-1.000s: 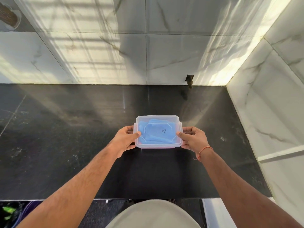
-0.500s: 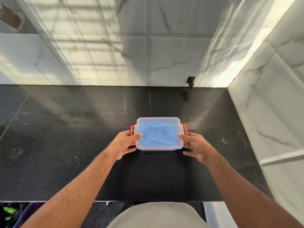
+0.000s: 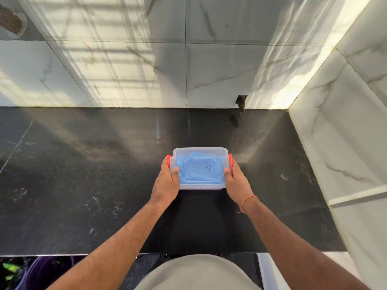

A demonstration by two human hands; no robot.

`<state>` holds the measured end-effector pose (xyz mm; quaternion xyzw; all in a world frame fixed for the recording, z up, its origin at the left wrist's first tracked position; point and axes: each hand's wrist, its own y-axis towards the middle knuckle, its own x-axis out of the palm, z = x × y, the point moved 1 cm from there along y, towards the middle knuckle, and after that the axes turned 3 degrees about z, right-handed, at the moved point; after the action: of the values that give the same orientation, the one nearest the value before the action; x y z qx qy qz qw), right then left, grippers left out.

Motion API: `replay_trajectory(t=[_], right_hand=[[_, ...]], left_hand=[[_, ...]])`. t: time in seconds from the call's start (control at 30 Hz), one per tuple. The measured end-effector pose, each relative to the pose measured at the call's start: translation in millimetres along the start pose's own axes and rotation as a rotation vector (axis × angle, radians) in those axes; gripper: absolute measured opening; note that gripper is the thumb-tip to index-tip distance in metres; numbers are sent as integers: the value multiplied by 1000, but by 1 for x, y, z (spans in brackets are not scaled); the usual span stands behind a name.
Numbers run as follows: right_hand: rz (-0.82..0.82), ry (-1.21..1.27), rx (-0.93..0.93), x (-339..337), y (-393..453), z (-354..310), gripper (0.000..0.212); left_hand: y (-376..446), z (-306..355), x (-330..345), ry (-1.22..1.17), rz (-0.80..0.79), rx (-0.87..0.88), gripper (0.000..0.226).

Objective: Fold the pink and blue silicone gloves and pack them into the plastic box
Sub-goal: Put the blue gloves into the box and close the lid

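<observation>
- Plastic box (image 3: 200,152): clear, rectangular, lidded; it sits on the black stone counter (image 3: 83,185) near the middle of the view, well apart from the marble wall tiles (image 3: 188,59) behind it and to the right.
- Long axis of the box: runs left to right across the view, parallel to the counter's front edge; the short ends face the two hands.
- Lid: closed flat on top, with a small dark handwritten mark near its centre.
- Blue glove (image 3: 199,170): folded, lying inside the box and seen through the lid. A pale pink band shows along the box's lower front edge; whether this is the pink glove cannot be told.
- Red clips (image 3: 230,162): one at each short end, standing against the box sides.
- Left hand (image 3: 166,183): cupped around the left end, thumb pressed on the lid's near-left corner, fingers wrapped over the left clip.
- Right hand (image 3: 235,181): cupped around the right end likewise, thumb on the lid's near-right corner, fingers over the right clip; an orange thread bracelet (image 3: 248,200) circles the wrist.
</observation>
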<state>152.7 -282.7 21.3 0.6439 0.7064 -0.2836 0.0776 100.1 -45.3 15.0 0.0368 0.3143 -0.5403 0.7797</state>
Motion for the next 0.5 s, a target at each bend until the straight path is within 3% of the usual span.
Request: replay_trajectory(t=[0.37, 0.5], right_hand=[[8, -159, -47, 3, -12, 3, 63], [54, -313, -128, -6, -17, 5, 69]], left_hand=[[-5, -1, 0, 133, -81, 89, 67], [-4, -8, -12, 353, -13, 199, 75]])
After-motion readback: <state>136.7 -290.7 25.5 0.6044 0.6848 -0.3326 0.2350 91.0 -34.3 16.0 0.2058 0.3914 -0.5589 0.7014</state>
